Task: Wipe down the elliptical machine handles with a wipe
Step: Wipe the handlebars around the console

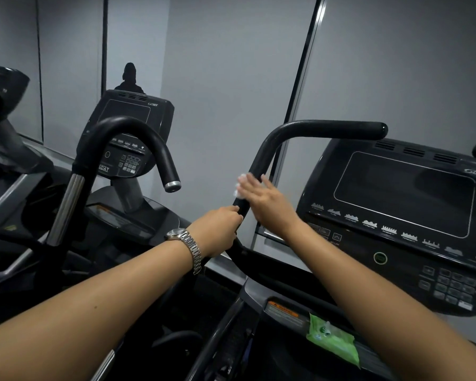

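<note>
Black textured handle (308,127) rises from centre frame, bends right and ends in a rounded tip above console (404,215). Low on its upright part the left hand (220,229) wraps round it, fingers curled tight, knuckles up. Its forearm comes in from lower left, with a metal watch (186,244) on the wrist. Just above it the right hand (261,196) has fingers stretched nearly straight and together, laid against the handle and pressing the white wipe (239,187) onto it, thumb sticking up. Right forearm runs in from the lower right corner.

Wipe is mostly hidden under the fingers. Only a crumpled edge shows at the fingertips, on the handle's left side. Right hand is motion-blurred, so exact finger contact is hard to read. Green wipes pack (330,336) lies on the ledge below console, near the right forearm. At left, second machine (132,149), its own curved handle crossing its panel. Console's right edge is cut off by the frame, and its small labels are unreadable.
</note>
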### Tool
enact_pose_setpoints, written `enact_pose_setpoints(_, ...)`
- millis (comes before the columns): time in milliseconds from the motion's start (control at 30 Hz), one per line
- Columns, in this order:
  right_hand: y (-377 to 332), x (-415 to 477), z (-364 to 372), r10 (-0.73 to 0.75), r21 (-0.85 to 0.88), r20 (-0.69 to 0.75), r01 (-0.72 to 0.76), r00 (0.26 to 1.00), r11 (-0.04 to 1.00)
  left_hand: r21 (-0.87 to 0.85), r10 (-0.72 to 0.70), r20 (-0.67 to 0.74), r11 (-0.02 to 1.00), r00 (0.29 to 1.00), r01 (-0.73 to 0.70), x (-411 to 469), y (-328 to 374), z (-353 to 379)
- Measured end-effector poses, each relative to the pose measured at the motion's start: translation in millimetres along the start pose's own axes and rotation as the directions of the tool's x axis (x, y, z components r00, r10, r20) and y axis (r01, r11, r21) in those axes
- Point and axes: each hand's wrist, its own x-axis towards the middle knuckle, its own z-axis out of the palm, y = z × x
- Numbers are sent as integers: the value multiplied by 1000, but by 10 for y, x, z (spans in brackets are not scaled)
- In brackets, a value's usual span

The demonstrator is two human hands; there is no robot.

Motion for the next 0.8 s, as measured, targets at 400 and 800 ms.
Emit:
enact_pose_setpoints(400,-12,-107,39,70,37,-20,-69,997,997,2,-3,5,1000,1000,3,-24,16,-36)
enact_pose_setpoints(800,-44,-25,-52,206,45,-35,-205,978,978,5,-4,11,1000,1000,4,-20,16,-29)
